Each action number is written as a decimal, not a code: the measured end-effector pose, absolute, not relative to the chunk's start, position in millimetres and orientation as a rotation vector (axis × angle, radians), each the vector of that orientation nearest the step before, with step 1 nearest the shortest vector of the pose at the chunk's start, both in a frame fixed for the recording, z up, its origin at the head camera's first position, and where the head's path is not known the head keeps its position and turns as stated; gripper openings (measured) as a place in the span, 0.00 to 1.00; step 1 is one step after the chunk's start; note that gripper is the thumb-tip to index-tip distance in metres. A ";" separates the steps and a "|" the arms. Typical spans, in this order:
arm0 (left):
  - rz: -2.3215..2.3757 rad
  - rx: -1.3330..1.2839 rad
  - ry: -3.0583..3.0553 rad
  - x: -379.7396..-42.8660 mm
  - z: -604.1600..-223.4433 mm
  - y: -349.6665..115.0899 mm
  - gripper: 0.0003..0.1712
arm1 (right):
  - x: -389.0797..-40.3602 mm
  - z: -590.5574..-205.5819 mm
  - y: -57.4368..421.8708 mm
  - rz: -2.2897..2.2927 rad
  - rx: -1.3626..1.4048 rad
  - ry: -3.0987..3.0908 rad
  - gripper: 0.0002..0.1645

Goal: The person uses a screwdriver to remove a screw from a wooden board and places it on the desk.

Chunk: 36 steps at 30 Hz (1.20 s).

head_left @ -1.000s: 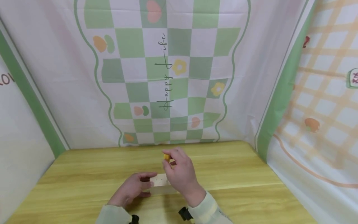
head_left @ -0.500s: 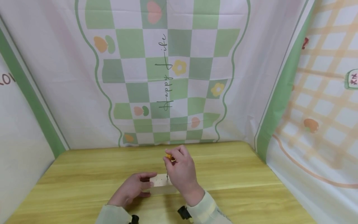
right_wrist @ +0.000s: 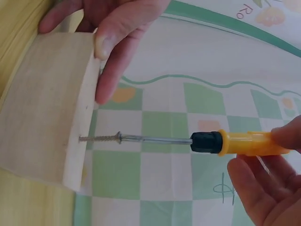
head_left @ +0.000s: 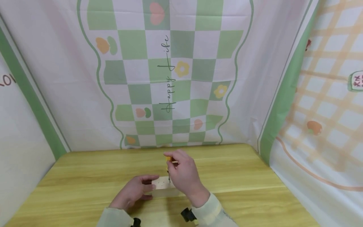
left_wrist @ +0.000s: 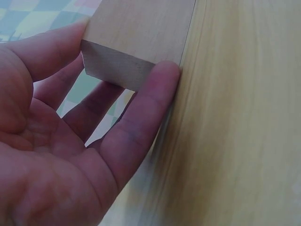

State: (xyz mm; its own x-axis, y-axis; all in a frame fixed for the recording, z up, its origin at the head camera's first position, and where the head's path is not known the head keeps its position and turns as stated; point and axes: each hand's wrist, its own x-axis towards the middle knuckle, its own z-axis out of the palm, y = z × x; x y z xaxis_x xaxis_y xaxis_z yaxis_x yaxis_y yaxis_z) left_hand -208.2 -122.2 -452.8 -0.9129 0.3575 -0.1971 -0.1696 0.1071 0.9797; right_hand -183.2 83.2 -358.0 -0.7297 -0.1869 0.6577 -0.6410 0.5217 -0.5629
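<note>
In the head view a pale wooden block (head_left: pixel 161 183) with small dark holes in its top lies on the table. My left hand (head_left: pixel 136 190) grips its left end, thumb and fingers on opposite sides. My right hand (head_left: pixel 185 176) pinches the yellow handle of a screwdriver from above. The right wrist view shows this screwdriver (right_wrist: pixel 247 143), with a black collar and a thin metal shaft. Its tip meets the head of a screw (right_wrist: pixel 101 138), whose point sits in the block while most of the thread stands out. The left wrist view shows the block's plain end (left_wrist: pixel 113 66) near my fingertips.
A wood-grain table (head_left: pixel 235 176) runs beneath both hands. Behind it hangs a green-and-white checked cloth (head_left: pixel 181 88), and another printed cloth (head_left: pixel 320 104) hangs at the right. Black wrist straps (head_left: pixel 187 215) show by the pale sleeves.
My right hand rises slightly, then settles lower, its fingers shifting around the screwdriver handle. More of the handle and shaft shows now. My left hand and the block stay in place.
</note>
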 end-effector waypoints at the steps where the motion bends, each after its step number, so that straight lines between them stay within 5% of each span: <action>1: 1.859 0.184 2.009 -208.2 -452.8 -122.3 0.26 | -182.8 -357.6 83.1 1.142 0.663 -2.239 0.16; 36: 1.854 0.181 2.006 -209.0 -453.0 -123.3 0.26 | -186.2 -353.9 83.2 1.253 0.605 -2.241 0.06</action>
State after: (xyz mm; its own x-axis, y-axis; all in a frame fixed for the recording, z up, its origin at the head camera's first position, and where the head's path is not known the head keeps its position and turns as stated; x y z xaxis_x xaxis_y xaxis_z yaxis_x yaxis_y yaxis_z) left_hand -209.0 -123.3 -453.0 -0.9112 0.3590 -0.2021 -0.1732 0.1114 0.9786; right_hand -186.2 83.2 -353.9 -0.7771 -0.1359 0.6145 -0.5946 0.4785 -0.6461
